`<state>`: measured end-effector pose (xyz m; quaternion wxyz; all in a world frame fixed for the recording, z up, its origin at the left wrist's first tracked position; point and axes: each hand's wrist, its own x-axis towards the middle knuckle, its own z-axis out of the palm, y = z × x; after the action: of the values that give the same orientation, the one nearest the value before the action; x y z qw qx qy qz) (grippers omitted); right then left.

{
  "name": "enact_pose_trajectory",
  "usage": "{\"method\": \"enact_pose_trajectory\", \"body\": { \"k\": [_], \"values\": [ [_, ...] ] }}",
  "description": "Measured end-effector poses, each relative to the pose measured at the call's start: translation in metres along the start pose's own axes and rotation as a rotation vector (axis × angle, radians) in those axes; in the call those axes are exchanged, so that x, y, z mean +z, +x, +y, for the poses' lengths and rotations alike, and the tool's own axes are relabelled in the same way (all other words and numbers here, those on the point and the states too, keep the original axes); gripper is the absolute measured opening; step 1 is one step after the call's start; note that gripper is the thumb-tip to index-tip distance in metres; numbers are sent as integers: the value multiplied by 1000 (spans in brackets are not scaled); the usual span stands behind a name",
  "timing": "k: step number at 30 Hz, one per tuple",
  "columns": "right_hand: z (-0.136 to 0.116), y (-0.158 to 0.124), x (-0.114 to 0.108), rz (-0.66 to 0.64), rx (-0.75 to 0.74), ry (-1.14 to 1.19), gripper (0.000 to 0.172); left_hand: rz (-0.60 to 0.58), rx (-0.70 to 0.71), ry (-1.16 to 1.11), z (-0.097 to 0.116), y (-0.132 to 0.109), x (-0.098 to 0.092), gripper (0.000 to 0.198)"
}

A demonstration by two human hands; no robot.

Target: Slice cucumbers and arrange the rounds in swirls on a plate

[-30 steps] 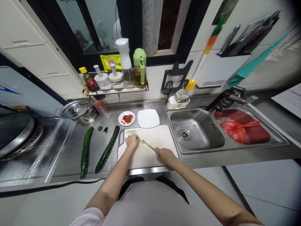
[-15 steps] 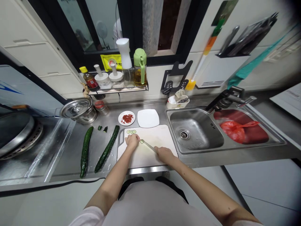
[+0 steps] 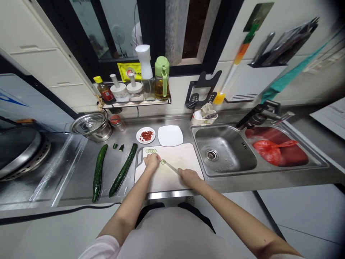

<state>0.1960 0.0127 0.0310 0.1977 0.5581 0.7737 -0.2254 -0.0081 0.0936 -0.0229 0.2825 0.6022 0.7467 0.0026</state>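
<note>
My right hand (image 3: 189, 177) is closed around the handle of a knife (image 3: 173, 168), its narrow blade pointing left and away over the white cutting board (image 3: 172, 184). At the blade's tip is a thin cucumber slice (image 3: 162, 162). My left hand (image 3: 152, 162) is closed, fingertips pinched at the edge of that slice; the exact grip is too small to see clearly. Behind the left hand, several cucumber slices (image 3: 151, 151) lie in a row on the board. Left of the board lie a whole cucumber (image 3: 99, 173) and a cucumber with one cut end (image 3: 123, 170), with two cut-off ends (image 3: 121, 148) behind them.
Behind the board stand a small plate of chopped red pieces (image 3: 146, 135) and a white square plate (image 3: 170, 135). A steel pot (image 3: 99, 131) and wok (image 3: 18, 151) are leftward. Rightward is a double sink (image 3: 226, 144) with a red bag (image 3: 269, 151). Seasonings stand on a shelf (image 3: 140, 103).
The view has shifted very slightly. Both hands, the knife and the slice at its tip stay in nearly the same place.
</note>
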Motion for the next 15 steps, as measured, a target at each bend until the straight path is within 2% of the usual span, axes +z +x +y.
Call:
{"method": "enact_pose_trajectory", "body": {
  "k": [15],
  "values": [
    [6,-15,7,-24,26,-8,30,5,11,17,-1,1,1,9]
  ]
}}
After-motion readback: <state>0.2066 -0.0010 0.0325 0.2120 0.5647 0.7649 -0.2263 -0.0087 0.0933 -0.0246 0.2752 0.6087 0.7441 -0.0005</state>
